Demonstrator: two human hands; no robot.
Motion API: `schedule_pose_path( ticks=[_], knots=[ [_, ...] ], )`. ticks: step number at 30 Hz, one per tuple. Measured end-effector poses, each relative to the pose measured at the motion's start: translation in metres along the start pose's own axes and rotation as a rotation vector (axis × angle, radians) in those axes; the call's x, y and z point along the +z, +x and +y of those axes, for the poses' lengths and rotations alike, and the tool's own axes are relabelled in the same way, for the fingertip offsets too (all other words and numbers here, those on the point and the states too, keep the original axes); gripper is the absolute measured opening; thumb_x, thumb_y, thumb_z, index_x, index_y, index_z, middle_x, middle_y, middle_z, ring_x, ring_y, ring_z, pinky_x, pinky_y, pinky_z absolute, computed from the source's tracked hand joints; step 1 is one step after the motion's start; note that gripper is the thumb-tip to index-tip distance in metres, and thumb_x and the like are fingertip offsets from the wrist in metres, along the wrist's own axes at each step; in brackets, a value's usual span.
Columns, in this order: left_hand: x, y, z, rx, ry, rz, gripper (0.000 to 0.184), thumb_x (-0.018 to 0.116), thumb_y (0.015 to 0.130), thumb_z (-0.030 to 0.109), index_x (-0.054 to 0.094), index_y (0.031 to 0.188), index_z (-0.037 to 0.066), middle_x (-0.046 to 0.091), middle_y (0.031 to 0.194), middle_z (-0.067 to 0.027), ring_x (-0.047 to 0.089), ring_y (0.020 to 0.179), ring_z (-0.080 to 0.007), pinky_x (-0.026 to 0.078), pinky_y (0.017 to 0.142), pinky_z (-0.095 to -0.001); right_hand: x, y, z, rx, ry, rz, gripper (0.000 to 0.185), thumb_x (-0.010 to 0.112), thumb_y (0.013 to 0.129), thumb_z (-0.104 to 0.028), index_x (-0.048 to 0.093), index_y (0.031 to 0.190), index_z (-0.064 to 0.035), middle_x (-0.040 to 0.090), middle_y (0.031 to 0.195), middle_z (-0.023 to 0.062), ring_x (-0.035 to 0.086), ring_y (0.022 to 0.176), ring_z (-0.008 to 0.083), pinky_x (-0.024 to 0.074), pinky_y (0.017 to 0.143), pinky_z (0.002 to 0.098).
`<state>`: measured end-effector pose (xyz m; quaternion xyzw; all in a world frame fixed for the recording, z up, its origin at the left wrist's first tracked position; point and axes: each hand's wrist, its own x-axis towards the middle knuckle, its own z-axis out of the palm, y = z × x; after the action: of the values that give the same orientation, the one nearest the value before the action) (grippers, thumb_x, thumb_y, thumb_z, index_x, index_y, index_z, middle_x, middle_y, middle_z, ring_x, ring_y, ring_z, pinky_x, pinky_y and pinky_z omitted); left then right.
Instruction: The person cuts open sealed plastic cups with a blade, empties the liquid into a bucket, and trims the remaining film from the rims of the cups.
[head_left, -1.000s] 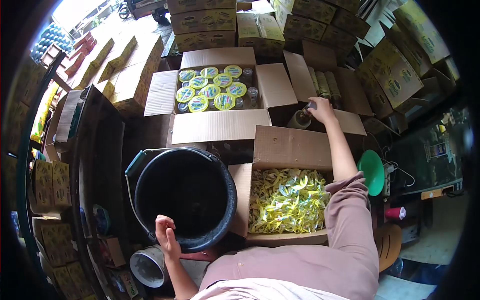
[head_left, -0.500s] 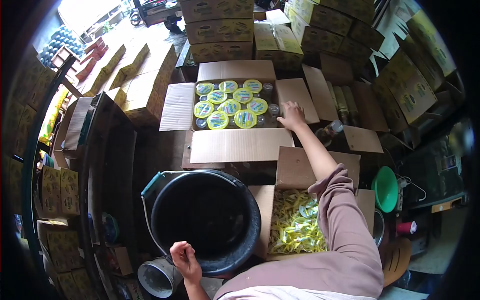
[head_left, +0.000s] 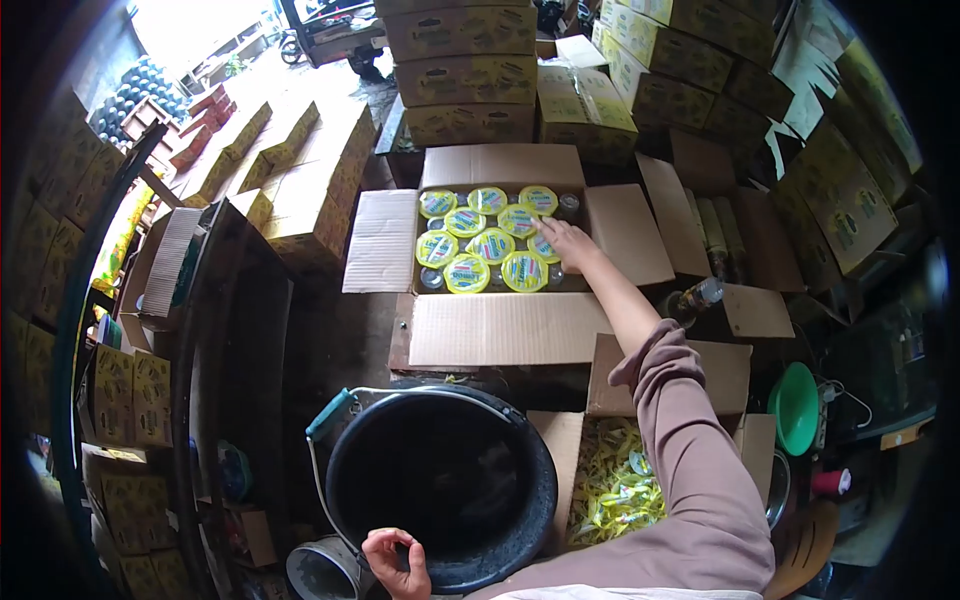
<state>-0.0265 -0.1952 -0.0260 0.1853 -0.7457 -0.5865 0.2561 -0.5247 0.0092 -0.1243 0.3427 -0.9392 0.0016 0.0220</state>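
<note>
In the head view, my right hand [head_left: 564,245] reaches into an open cardboard carton [head_left: 505,328]. Its fingers are stretched out over the right-hand side of several round, yellow-rimmed printed lids [head_left: 490,246], and seem to touch them. One lid is partly hidden under this hand. Clear, round tops [head_left: 569,203] show between the lids and along the carton's right side. My left hand [head_left: 398,562] is by the near rim of a large black bucket [head_left: 545,490]. Its fingers are loosely curled with the thumb apart, and nothing shows in them.
A carton of yellow printed strips or wrappers [head_left: 612,490] sits right of the bucket. Behind it lies a clear bottle [head_left: 697,297]. A green bowl [head_left: 795,410] is at the right. Stacked yellow cartons [head_left: 465,80] stand at the back. A pale pail [head_left: 325,570] is lower left.
My right hand has moved left from the carton's right edge onto the lids. My left hand stays by the bucket, its fingers slightly looser. The whole view has shifted a little.
</note>
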Motion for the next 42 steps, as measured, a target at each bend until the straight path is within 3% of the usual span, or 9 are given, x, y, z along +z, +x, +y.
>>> schedule_pose_path(
  ticks=[1,4,16,20,25,31,37,40,42],
  knots=[
    [0.001,0.003,0.015,-0.069,-0.027,-0.014,0.015,0.052,0.083,0.004,0.048,0.097,0.006,0.048,0.086,-0.0028,0.048,0.073,-0.0103,0.039,0.062,-0.0226,-0.007,0.000,-0.004,-0.044,-0.106,-0.044,0.100,0.072,0.054,-0.001,0.021,0.137,-0.0207,0.037,0.129,0.0113,0.045,0.111,0.0279,0.0435,0.088,0.0367],
    [-0.005,0.002,0.008,-0.065,0.019,-0.084,0.033,0.053,0.080,-0.005,0.040,0.108,0.004,0.048,0.091,-0.0061,0.049,0.077,-0.0108,0.040,0.067,-0.0210,-0.026,-0.002,-0.011,-0.062,-0.196,-0.178,0.099,0.073,0.056,-0.004,0.020,0.137,-0.0251,0.036,0.129,0.0111,0.046,0.108,0.0279,0.0434,0.086,0.0368],
    [-0.001,0.000,0.001,-0.003,-0.044,0.005,0.023,0.055,0.077,0.001,0.042,0.096,0.005,0.044,0.083,-0.0053,0.046,0.072,-0.0118,0.039,0.067,-0.0235,-0.019,-0.012,0.022,-0.074,0.093,0.064,0.080,0.072,0.055,-0.012,0.032,0.124,-0.0089,0.038,0.119,0.0162,0.038,0.114,0.0341,0.0379,0.091,0.0423],
    [-0.005,0.001,-0.003,0.079,-0.029,-0.042,0.027,0.055,0.075,-0.005,0.042,0.097,0.002,0.046,0.084,-0.0077,0.048,0.070,-0.0125,0.040,0.065,-0.0232,-0.049,-0.019,0.024,0.138,0.468,0.452,0.073,0.070,0.054,-0.008,0.036,0.118,-0.0046,0.039,0.107,0.0170,0.041,0.107,0.0354,0.0392,0.090,0.0396],
    [-0.003,0.000,0.000,0.124,-0.064,0.000,0.025,0.054,0.077,-0.003,0.042,0.097,0.005,0.043,0.084,-0.0049,0.046,0.074,-0.0120,0.039,0.068,-0.0239,-0.149,-0.076,-0.021,0.036,0.516,0.696,0.067,0.069,0.058,-0.005,0.040,0.118,-0.0018,0.041,0.104,0.0161,0.045,0.100,0.0339,0.0407,0.087,0.0375],
    [0.009,-0.009,0.010,0.350,-0.104,0.066,0.044,0.057,0.070,-0.007,0.036,0.105,0.006,0.042,0.089,-0.0082,0.043,0.078,-0.0145,0.038,0.072,-0.0276,-0.218,-0.213,-0.121,-0.119,0.554,0.738,0.075,0.073,0.055,-0.006,0.042,0.124,-0.0051,0.043,0.103,0.0146,0.050,0.095,0.0308,0.0429,0.082,0.0361],
    [0.059,-0.044,0.076,0.387,-0.060,-0.568,0.095,0.078,0.060,0.016,0.016,0.131,0.002,0.037,0.123,-0.0158,0.042,0.113,-0.0278,0.038,0.090,-0.0363,-0.220,-0.348,-0.228,-0.150,0.840,0.627,0.072,0.078,0.050,-0.014,0.052,0.117,-0.0043,0.049,0.098,0.0121,0.053,0.088,0.0243,0.0438,0.077,0.0329],
    [0.063,-0.065,0.081,0.299,-0.158,-0.810,0.067,0.076,0.061,0.014,0.044,0.117,0.001,0.051,0.114,-0.0128,0.050,0.106,-0.0246,0.039,0.091,-0.0329,-0.217,-0.387,-0.263,-0.107,0.871,0.595,0.068,0.076,0.057,-0.015,0.051,0.119,-0.0032,0.051,0.096,0.0140,0.057,0.084,0.0251,0.0473,0.071,0.0310],
    [0.065,-0.079,0.078,0.351,-0.105,-0.738,0.035,0.069,0.066,0.005,0.058,0.100,0.003,0.060,0.101,-0.0093,0.056,0.096,-0.0223,0.041,0.088,-0.0329,-0.214,-0.405,-0.271,-0.009,0.841,0.601,0.071,0.076,0.059,-0.020,0.048,0.122,-0.0032,0.051,0.095,0.0144,0.057,0.084,0.0263,0.0467,0.072,0.0325]
  ],
)
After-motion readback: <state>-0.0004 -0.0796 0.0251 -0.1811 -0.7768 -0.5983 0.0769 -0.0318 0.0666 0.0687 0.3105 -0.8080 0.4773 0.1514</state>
